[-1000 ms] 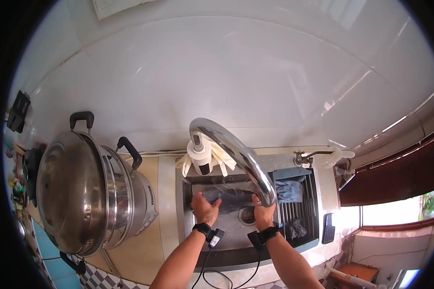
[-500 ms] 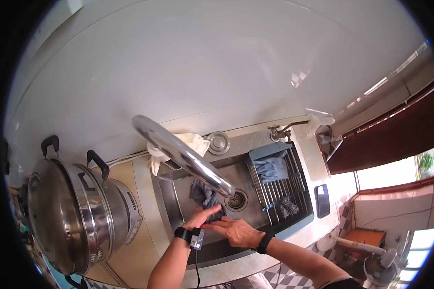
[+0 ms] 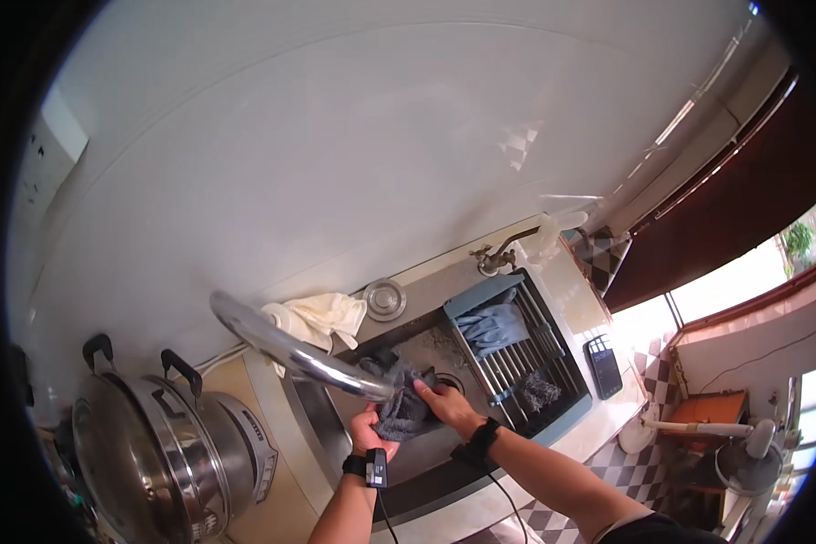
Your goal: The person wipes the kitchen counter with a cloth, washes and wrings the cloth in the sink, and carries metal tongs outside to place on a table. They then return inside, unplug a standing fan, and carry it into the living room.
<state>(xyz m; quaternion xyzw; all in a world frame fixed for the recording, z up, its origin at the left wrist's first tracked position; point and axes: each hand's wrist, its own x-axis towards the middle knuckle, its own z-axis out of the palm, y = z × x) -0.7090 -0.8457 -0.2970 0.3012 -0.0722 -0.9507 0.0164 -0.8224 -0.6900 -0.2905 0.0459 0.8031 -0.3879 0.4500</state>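
Note:
A dark grey wet-looking cloth is bunched between my hands over the sink, below the end of the curved chrome faucet. My left hand grips its near left side. On the right, my right hand pinches the cloth with the thumb on top. Part of the drain shows beyond the right hand. Both wrists wear black bands, and a small device with a cable sits on the left one. Whether water is running, I cannot tell.
Over the sink's right side sits a drying rack with a blue cloth and a grey mesh scrubber. A phone lies further right. White cloth, a round metal strainer and a wall-side tap line the back. Left stands a steamer pot.
My hands were pressed together low on the cloth with fingers extended; now they grip it from both sides, bunched and higher under the faucet. The camera view has shifted and tilted.

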